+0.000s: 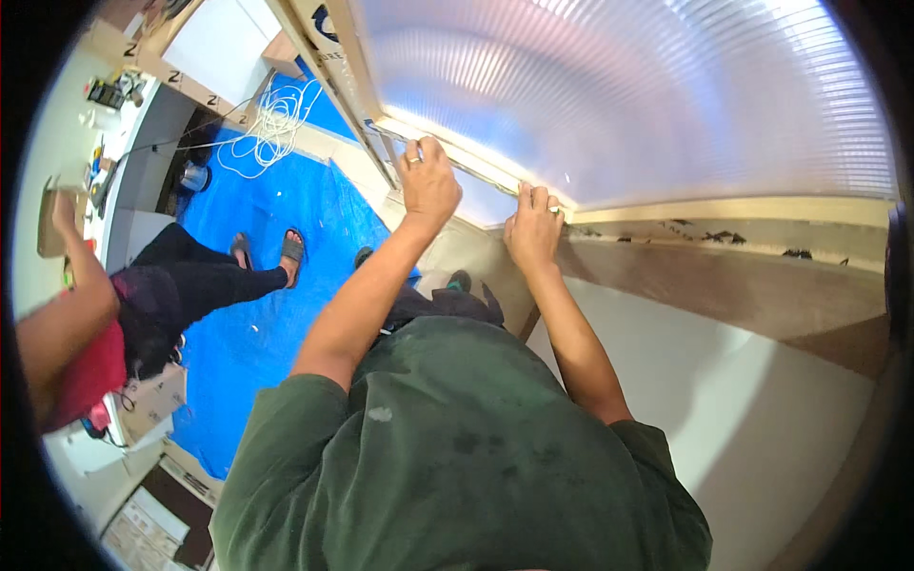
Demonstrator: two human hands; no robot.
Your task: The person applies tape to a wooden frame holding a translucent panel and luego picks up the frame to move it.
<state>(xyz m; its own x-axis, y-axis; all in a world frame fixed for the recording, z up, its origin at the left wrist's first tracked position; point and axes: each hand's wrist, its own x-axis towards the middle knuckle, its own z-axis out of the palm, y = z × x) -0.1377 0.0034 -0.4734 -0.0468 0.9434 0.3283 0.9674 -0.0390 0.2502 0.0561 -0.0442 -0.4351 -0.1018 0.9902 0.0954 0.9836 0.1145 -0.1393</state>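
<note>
Both arms reach forward to the lower edge of a ribbed translucent panel, which is set in a pale wooden frame. My left hand is closed, its fingers curled over a narrow pale strip along that edge. Farther right, my right hand grips the same strip near the frame's corner, fingers bent over it. What lies under the fingertips is hidden. I cannot tell whether the strip is loose or fixed to the frame.
A blue tarp covers the floor at left, with a tangled white cable on it. Another person in dark trousers stands there beside a cluttered counter. A white panel lies below the frame at right.
</note>
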